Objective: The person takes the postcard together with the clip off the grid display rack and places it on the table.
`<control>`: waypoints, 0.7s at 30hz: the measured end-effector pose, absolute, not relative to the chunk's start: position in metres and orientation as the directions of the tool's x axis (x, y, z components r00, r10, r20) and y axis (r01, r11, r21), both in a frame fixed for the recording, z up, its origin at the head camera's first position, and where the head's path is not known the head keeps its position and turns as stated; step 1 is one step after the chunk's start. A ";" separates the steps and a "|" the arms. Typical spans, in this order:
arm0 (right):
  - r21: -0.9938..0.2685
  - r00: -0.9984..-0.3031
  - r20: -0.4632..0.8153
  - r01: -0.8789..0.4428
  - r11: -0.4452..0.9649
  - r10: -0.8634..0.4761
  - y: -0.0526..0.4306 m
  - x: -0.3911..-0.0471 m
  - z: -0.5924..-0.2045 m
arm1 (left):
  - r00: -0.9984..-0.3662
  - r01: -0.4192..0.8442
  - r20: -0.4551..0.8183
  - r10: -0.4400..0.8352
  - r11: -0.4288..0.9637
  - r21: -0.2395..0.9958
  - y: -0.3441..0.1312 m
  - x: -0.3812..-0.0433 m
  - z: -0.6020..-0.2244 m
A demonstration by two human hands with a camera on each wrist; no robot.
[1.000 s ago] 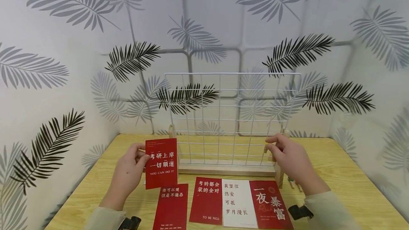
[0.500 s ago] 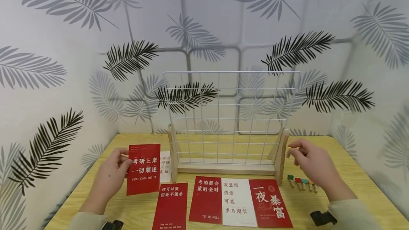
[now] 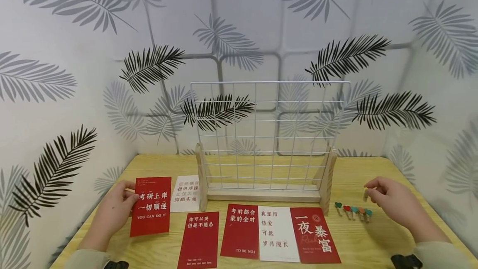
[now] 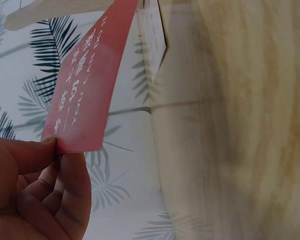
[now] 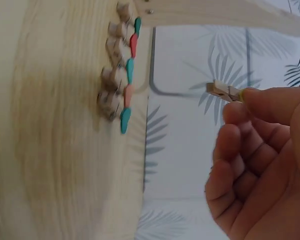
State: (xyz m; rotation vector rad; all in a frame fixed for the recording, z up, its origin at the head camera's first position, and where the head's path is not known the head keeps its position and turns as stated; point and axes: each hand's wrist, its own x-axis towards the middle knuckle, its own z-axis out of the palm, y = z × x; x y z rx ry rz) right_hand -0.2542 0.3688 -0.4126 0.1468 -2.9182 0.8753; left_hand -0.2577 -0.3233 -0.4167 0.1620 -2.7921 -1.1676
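My left hand (image 3: 112,213) pinches a red card (image 3: 152,215) with white lettering by its left edge, thumb in front. In the left wrist view the card stands tilted above the wooden table. On the right side, my right hand (image 3: 396,204) pinches a small wooden clothespin (image 5: 221,91) between thumb and forefinger, its tip pointing away from the fingers. Several more clothespins (image 3: 352,212) with coloured heart tops lie in a row just left of that hand. Between the hands stands a white wire grid (image 3: 255,136) on a wooden base (image 3: 261,195).
Before the grid lie a narrow red card (image 3: 199,244), another red card (image 3: 240,233), a white card (image 3: 276,238) and a red card with large lettering (image 3: 311,248). A white card (image 3: 185,203) lies by the grid's left foot. Leaf-patterned cloth hangs behind the table (image 3: 160,163).
My left hand has moved left and down with the red card, uncovering the white card. My right hand has moved right and down, away from the grid, still pinching the clothespin.
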 end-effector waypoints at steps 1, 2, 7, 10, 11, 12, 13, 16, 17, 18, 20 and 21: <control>-0.547 -0.993 0.092 -0.107 0.830 -0.068 0.373 -0.254 -0.414 | -0.988 -0.068 0.046 -0.147 0.687 0.723 -0.325 -0.259 -0.418; -0.549 -0.995 0.076 -0.100 0.830 -0.069 0.378 -0.254 -0.416 | -0.988 -0.077 0.037 -0.151 0.683 0.726 -0.327 -0.259 -0.420; -0.570 -0.999 -0.019 -0.030 0.821 -0.050 0.398 -0.255 -0.420 | -0.988 -0.105 0.000 -0.155 0.669 0.736 -0.332 -0.261 -0.424; -0.574 -0.997 -0.069 0.002 0.819 -0.045 0.408 -0.258 -0.424 | -0.988 -0.113 -0.010 -0.157 0.661 0.742 -0.335 -0.262 -0.426; -0.572 -0.995 -0.084 0.011 0.820 -0.045 0.410 -0.258 -0.425 | -0.987 -0.117 -0.013 -0.159 0.663 0.740 -0.336 -0.262 -0.427; -0.568 -0.995 -0.093 0.014 0.823 -0.048 0.412 -0.259 -0.427 | -0.987 -0.122 -0.019 -0.160 0.661 0.741 -0.337 -0.263 -0.428; -0.557 -0.994 -0.095 0.010 0.831 -0.051 0.415 -0.259 -0.429 | -0.987 -0.126 -0.025 -0.161 0.658 0.742 -0.338 -0.263 -0.429; -0.527 -0.993 -0.099 -0.006 0.850 -0.068 0.419 -0.258 -0.437 | -0.987 -0.133 -0.035 -0.158 0.661 0.738 -0.341 -0.265 -0.433; -0.532 -0.992 -0.105 -0.003 0.846 -0.070 0.420 -0.257 -0.440 | -0.987 -0.131 -0.032 -0.158 0.673 0.728 -0.342 -0.266 -0.434; -0.536 -0.991 -0.110 -0.004 0.844 -0.075 0.421 -0.257 -0.442 | -0.987 -0.133 -0.032 -0.159 0.680 0.721 -0.344 -0.266 -0.435; -0.561 -0.988 -0.130 0.003 0.828 -0.085 0.422 -0.256 -0.448 | -0.986 -0.137 -0.029 -0.162 0.706 0.695 -0.346 -0.266 -0.437; -0.580 -0.986 -0.143 0.013 0.814 -0.086 0.422 -0.255 -0.450 | -0.986 -0.139 -0.029 -0.163 0.720 0.680 -0.346 -0.265 -0.438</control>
